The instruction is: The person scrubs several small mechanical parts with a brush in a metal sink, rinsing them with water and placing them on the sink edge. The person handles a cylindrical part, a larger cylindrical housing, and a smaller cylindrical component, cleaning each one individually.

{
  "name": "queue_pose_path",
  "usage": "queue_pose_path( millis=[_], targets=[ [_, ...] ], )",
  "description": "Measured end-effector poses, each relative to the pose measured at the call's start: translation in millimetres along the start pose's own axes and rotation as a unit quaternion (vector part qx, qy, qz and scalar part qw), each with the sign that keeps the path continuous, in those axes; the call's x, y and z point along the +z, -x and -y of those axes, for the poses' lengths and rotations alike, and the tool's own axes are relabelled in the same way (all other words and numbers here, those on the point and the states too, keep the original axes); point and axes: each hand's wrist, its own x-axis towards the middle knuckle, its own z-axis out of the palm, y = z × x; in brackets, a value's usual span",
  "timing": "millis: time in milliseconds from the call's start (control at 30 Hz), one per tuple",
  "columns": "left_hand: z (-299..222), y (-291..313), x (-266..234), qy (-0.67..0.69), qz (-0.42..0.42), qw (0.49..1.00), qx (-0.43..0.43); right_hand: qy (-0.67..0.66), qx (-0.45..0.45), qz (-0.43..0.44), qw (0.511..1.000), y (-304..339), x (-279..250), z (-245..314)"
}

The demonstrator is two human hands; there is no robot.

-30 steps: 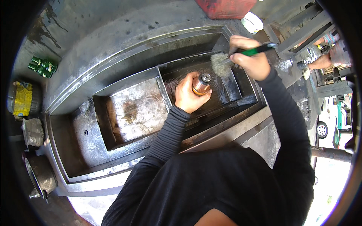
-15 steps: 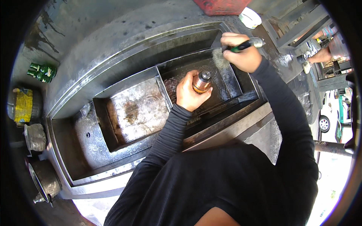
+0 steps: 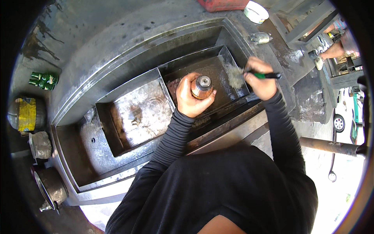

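Observation:
My left hand [image 3: 189, 97] is wrapped round a cylindrical motor part [image 3: 202, 87], copper-coloured at the side with a steel collar and shaft end on top; it looks like an armature. I hold it over the right-hand metal tray [image 3: 187, 64], which has dark, wet liquid in its bottom. In my right hand [image 3: 261, 80] is a paintbrush [image 3: 269, 75] with a green and black handle. Its pale bristles [image 3: 236, 77] point left, over the tray's right side and apart from the motor part. Both trays sit within a large metal basin [image 3: 128, 48].
Left of the wet tray is a second, shallow tray [image 3: 142, 113] with a stained bottom. A cylindrical metal part [image 3: 260, 38] and a white tub [image 3: 256, 12] stand beyond the basin's far right corner. Green bottles [image 3: 43, 80] and a pot [image 3: 50, 189] are at the left.
My right hand has come nearer and to the right with the paintbrush, uncovering the metal part behind it. The motor part has shifted slightly left and nearer me in my left hand.

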Motion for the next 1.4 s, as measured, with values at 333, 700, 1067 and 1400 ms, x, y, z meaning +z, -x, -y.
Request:
queue_pose_path(
  millis=[333,700,1067,1400],
  targets=[
    [-9,7,4,0.046,-0.030,0.988,0.142,0.011,0.113,-0.013,0.993,66,20,-16],
    [-12,8,15,0.085,-0.024,0.982,0.167,0.002,0.104,-0.008,0.994,60,17,-2],
    [-11,6,12,0.071,-0.025,0.983,0.170,-0.002,0.075,-0.039,0.996,52,14,7],
    [8,19,11,0.028,0.004,0.993,0.117,-0.027,-0.109,0.054,0.992,-14,9,106]
  ],
)
